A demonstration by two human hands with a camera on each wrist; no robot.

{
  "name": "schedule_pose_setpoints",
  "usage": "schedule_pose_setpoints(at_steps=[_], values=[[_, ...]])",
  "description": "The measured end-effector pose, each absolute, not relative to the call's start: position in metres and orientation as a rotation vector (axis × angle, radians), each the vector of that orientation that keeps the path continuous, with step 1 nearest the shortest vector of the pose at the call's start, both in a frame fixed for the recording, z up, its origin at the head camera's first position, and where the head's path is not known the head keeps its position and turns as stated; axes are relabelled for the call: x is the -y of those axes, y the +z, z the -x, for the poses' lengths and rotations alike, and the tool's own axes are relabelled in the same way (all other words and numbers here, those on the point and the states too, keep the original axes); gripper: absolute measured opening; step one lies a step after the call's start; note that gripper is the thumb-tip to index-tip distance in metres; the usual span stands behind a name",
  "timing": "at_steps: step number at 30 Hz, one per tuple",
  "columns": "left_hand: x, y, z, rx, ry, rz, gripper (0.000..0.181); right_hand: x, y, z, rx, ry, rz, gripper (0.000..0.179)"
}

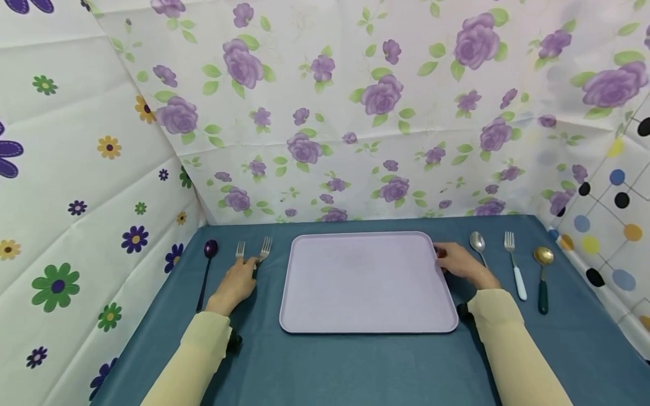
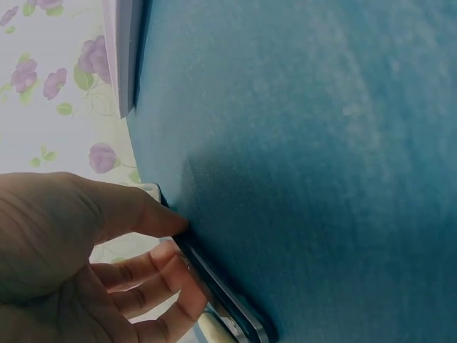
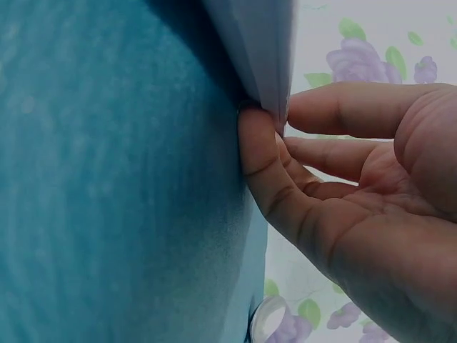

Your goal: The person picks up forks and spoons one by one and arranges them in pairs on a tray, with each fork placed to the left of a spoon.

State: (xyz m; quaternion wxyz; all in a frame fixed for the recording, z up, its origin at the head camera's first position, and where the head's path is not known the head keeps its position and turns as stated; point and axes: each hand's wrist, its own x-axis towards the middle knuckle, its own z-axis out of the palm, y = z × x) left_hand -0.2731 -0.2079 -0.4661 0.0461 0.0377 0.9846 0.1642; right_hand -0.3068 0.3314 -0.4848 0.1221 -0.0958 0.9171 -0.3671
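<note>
My left hand [image 1: 235, 286] is at the left of the tray, over two forks. Its thumb and fingers pinch the dark handle [image 2: 221, 286] of the right-hand fork [image 1: 266, 247], low over the cloth. The other fork [image 1: 241, 248] shows its tines beyond my knuckles; most of its handle is hidden under the hand. A pale lilac rectangular tray [image 1: 363, 282] lies flat in the middle of the table. With curled fingers my right hand [image 1: 459, 262] grips the tray's right edge near the far corner; one fingertip [image 3: 258, 132] is low against the cloth beneath the rim.
A dark purple spoon [image 1: 209, 254] lies left of my left hand. Beyond my right hand are a silver spoon [image 1: 477, 242], a white-handled fork [image 1: 515, 265] and a gold spoon with a green handle [image 1: 543, 276]. Flowered sheets [image 1: 330, 113] hang behind the blue-clothed table [image 1: 355, 366].
</note>
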Motion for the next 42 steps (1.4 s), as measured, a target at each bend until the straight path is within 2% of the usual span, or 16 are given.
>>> schedule_pose_setpoints(at_steps=[29, 42], values=[[0.207, -0.466, 0.274, -3.059, 0.446, -0.184, 0.044, -0.335, -0.49, 0.311, -2.654, -1.1, 0.301, 0.058], [0.196, -0.459, 0.278, -3.018, 0.528, -0.134, 0.043, -0.334, -0.489, 0.309, -2.663, -1.104, 0.334, 0.057]])
